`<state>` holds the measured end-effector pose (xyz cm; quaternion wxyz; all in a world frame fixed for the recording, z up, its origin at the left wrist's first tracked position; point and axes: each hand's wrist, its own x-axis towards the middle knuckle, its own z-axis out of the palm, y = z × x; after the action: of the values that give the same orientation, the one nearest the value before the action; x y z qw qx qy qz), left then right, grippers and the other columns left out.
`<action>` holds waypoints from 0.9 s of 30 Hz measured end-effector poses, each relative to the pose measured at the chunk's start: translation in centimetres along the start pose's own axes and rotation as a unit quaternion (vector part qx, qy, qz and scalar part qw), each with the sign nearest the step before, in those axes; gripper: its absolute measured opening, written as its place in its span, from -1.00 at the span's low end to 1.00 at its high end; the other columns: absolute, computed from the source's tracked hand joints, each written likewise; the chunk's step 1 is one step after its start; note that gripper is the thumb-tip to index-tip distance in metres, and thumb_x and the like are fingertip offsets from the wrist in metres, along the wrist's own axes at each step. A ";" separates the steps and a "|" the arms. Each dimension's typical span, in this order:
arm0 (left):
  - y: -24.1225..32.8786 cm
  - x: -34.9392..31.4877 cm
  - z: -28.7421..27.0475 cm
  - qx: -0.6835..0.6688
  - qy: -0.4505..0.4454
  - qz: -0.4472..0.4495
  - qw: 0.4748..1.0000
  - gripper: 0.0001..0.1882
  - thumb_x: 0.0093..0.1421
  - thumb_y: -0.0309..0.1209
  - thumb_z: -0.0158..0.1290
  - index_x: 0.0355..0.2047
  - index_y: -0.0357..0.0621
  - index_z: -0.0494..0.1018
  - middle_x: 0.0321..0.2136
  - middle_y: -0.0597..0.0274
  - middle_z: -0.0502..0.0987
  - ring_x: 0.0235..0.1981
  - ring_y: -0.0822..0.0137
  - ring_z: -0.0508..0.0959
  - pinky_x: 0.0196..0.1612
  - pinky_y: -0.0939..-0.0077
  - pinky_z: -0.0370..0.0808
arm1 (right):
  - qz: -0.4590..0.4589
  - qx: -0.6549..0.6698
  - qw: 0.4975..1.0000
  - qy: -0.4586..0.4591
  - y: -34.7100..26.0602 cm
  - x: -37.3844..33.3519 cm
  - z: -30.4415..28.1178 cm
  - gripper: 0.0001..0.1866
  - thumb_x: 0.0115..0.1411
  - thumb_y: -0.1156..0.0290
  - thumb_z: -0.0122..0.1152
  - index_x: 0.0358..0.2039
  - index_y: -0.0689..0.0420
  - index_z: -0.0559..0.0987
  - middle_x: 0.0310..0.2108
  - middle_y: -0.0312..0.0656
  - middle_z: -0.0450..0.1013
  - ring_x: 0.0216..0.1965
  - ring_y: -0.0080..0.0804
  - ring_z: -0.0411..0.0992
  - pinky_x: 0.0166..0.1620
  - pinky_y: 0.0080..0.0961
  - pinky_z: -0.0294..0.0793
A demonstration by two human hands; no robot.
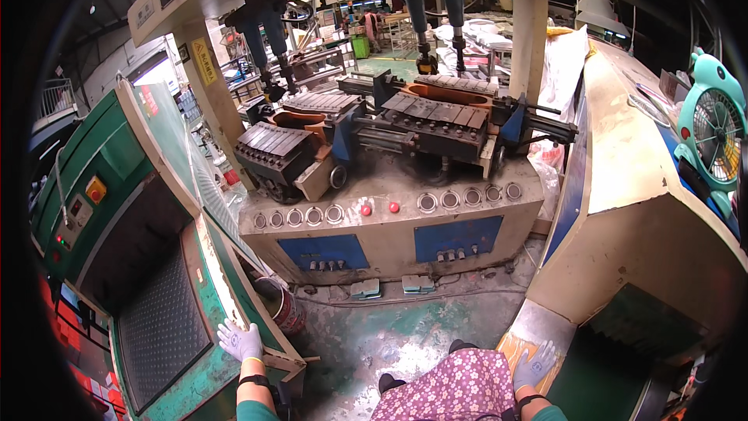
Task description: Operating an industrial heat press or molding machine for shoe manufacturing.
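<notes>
My left hand point(241, 341), in a pale glove, rests with spread fingers on the edge of a green machine point(204, 265). Nothing is in it. On the other side, my right hand point(534, 364), gloved alike, lies with its fingers apart on a wooden board point(512, 349) at the edge of a beige machine point(600, 257). It holds nothing either. Between them, farther off, stands a beige press-like machine point(389, 245) with two slatted metal clamp units; orange-brown shoe-shaped pieces point(449, 94) sit among the slats.
Two foot pedals point(418, 284) lie on the floor before the middle machine, with cables behind them. A bucket point(280, 304) stands beside the green machine. A teal fan point(713, 125) sits on the beige machine at right. The green machine has a dark textured belt point(164, 327).
</notes>
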<state>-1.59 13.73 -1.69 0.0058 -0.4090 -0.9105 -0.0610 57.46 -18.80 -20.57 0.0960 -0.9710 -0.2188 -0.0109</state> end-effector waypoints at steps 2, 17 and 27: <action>0.2 0.0 -0.1 0.001 -0.003 0.001 1.000 -0.04 0.17 0.06 0.10 0.49 -0.06 0.05 0.51 -0.01 0.00 0.53 0.03 -0.03 0.52 0.04 -0.10 | -0.003 0.006 1.000 0.017 0.1 -0.1 0.2 -0.21 0.35 0.06 -0.01 0.46 0.25 0.13 0.50 0.00 0.02 0.53 -0.07 -0.09 0.54 -0.09 -0.24; 0.2 0.0 0.0 0.003 -0.006 -0.005 1.000 -0.05 0.19 0.05 0.12 0.49 -0.02 0.04 0.52 0.03 -0.02 0.53 0.04 -0.04 0.52 0.05 -0.12 | 0.006 -0.005 1.000 -0.009 -0.1 0.2 -0.1 -0.17 0.34 0.00 -0.04 0.47 0.25 0.11 0.51 0.01 0.02 0.53 -0.06 -0.08 0.53 -0.07 -0.26; 0.1 0.1 0.1 0.010 0.004 0.000 1.000 -0.05 0.18 0.07 0.11 0.48 -0.04 0.07 0.51 0.00 0.02 0.52 0.03 0.00 0.51 0.03 -0.07 | -0.005 -0.007 1.000 0.008 0.3 0.2 0.4 -0.17 0.34 0.01 -0.03 0.47 0.25 0.10 0.51 0.02 0.01 0.53 -0.06 -0.09 0.53 -0.07 -0.25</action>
<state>-1.58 13.87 -1.79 0.0137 -0.4083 -0.9112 -0.0538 57.71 -18.87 -21.04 0.0905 -0.9705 -0.2227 -0.0208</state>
